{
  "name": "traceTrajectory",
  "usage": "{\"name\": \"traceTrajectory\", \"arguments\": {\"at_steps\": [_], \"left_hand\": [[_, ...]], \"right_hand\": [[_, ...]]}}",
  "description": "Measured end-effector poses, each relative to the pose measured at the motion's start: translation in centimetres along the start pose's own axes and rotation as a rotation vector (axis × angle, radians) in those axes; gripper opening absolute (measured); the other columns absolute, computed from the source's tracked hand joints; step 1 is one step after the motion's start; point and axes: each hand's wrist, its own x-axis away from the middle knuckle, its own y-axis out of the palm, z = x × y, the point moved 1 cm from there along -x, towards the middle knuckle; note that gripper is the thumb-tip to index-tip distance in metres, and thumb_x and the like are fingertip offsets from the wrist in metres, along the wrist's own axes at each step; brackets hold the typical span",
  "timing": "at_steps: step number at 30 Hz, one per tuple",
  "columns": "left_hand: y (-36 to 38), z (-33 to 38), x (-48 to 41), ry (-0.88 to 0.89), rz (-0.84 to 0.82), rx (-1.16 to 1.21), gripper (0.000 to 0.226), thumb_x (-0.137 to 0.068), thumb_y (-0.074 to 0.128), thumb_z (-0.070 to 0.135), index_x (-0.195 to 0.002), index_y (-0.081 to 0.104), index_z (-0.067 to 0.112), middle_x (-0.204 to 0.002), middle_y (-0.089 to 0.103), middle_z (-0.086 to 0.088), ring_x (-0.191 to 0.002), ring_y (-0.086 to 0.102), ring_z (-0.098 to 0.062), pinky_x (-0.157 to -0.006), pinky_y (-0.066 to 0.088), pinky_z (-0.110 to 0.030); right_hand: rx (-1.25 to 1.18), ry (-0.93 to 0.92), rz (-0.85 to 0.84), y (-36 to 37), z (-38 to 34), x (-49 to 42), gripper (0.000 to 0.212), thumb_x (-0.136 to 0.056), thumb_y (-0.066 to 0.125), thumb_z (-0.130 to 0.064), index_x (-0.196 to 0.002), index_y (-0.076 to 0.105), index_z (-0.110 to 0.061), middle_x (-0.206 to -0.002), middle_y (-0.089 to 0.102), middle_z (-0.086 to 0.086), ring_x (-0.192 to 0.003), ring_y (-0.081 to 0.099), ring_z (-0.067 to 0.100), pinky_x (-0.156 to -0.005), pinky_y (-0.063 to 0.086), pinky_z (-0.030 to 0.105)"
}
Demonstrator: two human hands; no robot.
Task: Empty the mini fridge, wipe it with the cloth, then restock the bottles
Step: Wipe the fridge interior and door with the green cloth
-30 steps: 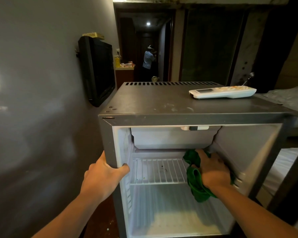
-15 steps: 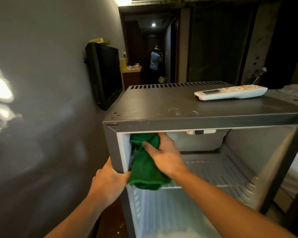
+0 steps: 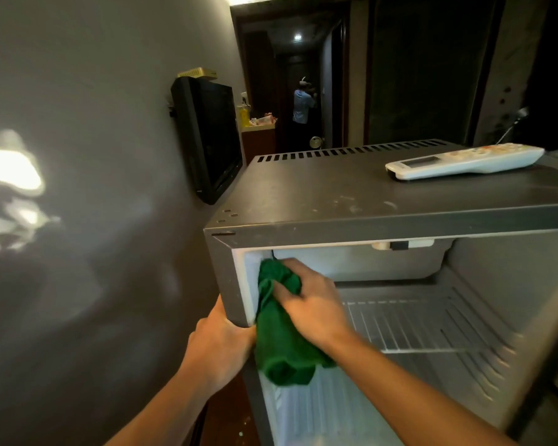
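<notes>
The grey mini fridge (image 3: pixel 335 197) stands open in front of me, its white inside bare of bottles. A wire shelf (image 3: pixel 413 320) crosses the middle and a small freezer box (image 3: pixel 361 262) sits at the top. My right hand (image 3: pixel 313 304) presses a green cloth (image 3: pixel 281 342) against the inner left wall near the front edge. Outside, my left hand (image 3: pixel 219 346) grips the left front edge of the fridge body. No bottles are in view.
A white remote control (image 3: pixel 464 160) lies on the fridge top at the right. A black TV (image 3: pixel 210 136) hangs on the grey wall to the left. A person (image 3: pixel 302 106) stands far down the hallway beyond.
My right hand carried the green cloth from the fridge's right inner wall across to the upper left inner wall. My left hand kept its hold on the left edge.
</notes>
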Motion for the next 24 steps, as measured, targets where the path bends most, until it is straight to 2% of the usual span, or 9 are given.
{"name": "traceTrajectory", "arguments": {"at_steps": [3, 8, 10, 12, 13, 16, 19, 24], "left_hand": [[0.2, 0.1, 0.1, -0.025, -0.011, 0.013, 0.062, -0.047, 0.071, 0.070, -0.103, 0.058, 0.046, -0.093, 0.073, 0.011, -0.095, 0.066, -0.022, -0.086, 0.056, -0.048], [0.4, -0.9, -0.6, 0.014, -0.021, 0.024, 0.061, -0.055, 0.070, 0.060, -0.113, 0.056, 0.054, -0.104, 0.073, 0.009, -0.099, 0.067, -0.027, -0.086, 0.056, -0.048], [0.3, -0.7, -0.6, 0.010, -0.024, 0.003, 0.060, -0.054, 0.069, 0.057, -0.112, 0.057, 0.050, -0.100, 0.073, 0.011, -0.096, 0.067, -0.023, -0.085, 0.056, -0.047], [0.3, -0.4, -0.3, -0.025, -0.013, 0.004, 0.057, -0.051, 0.068, 0.054, -0.105, 0.058, 0.040, -0.093, 0.071, 0.011, -0.094, 0.066, -0.019, -0.086, 0.056, -0.047], [0.2, -0.3, -0.2, -0.039, -0.010, 0.006, 0.058, -0.049, 0.067, 0.055, -0.103, 0.058, 0.037, -0.092, 0.072, 0.010, -0.093, 0.066, -0.018, -0.086, 0.056, -0.046], [0.1, -0.1, -0.1, -0.033, -0.034, 0.004, 0.064, -0.051, 0.066, 0.059, -0.112, 0.060, 0.040, -0.094, 0.073, 0.014, -0.092, 0.066, -0.012, -0.085, 0.056, -0.044], [0.2, -0.1, -0.1, -0.014, -0.041, 0.012, 0.066, -0.054, 0.065, 0.060, -0.118, 0.059, 0.044, -0.097, 0.073, 0.016, -0.091, 0.068, -0.011, -0.081, 0.058, -0.041], [0.2, -0.4, -0.2, -0.010, -0.052, 0.027, 0.066, -0.055, 0.071, 0.058, -0.118, 0.059, 0.044, -0.098, 0.074, 0.013, -0.090, 0.071, -0.012, -0.078, 0.060, -0.041]], "right_hand": [[0.081, 0.089, 0.015, -0.1, -0.6, -2.2, 0.036, -0.089, 0.056, -0.044, -0.124, 0.055, -0.036, -0.116, 0.068, 0.006, -0.108, 0.061, 0.031, -0.090, 0.050, 0.038], [-0.041, -0.199, 0.151, -0.7, -2.1, 1.7, 0.039, -0.083, 0.053, -0.044, -0.120, 0.058, -0.033, -0.113, 0.066, -0.003, -0.103, 0.062, 0.021, -0.088, 0.050, 0.037], [0.053, -0.088, 0.133, -0.7, -2.3, -0.4, 0.034, -0.088, 0.055, -0.043, -0.117, 0.060, -0.026, -0.114, 0.066, 0.005, -0.106, 0.060, 0.029, -0.088, 0.048, 0.037], [0.162, 0.138, 0.008, -0.8, -1.6, -3.0, 0.037, -0.091, 0.053, -0.045, -0.120, 0.058, -0.023, -0.120, 0.063, 0.012, -0.112, 0.057, 0.037, -0.089, 0.045, 0.037], [0.177, 0.193, -0.049, -0.7, -1.1, -3.6, 0.038, -0.092, 0.051, -0.046, -0.124, 0.056, -0.026, -0.122, 0.062, 0.013, -0.114, 0.056, 0.038, -0.090, 0.045, 0.038], [0.180, 0.195, -0.164, 0.8, 1.4, -2.6, 0.034, -0.092, 0.051, -0.045, -0.125, 0.052, -0.037, -0.121, 0.064, 0.008, -0.112, 0.058, 0.034, -0.091, 0.049, 0.038], [0.117, 0.179, -0.144, 1.7, 2.8, -0.7, 0.034, -0.092, 0.054, -0.043, -0.125, 0.049, -0.042, -0.117, 0.064, 0.002, -0.104, 0.061, 0.027, -0.085, 0.050, 0.035], [-0.177, 0.023, -0.061, 0.7, 2.2, 0.3, 0.034, -0.087, 0.062, -0.034, -0.120, 0.056, -0.040, -0.111, 0.068, -0.006, -0.100, 0.064, 0.015, -0.090, 0.053, 0.038]]}}
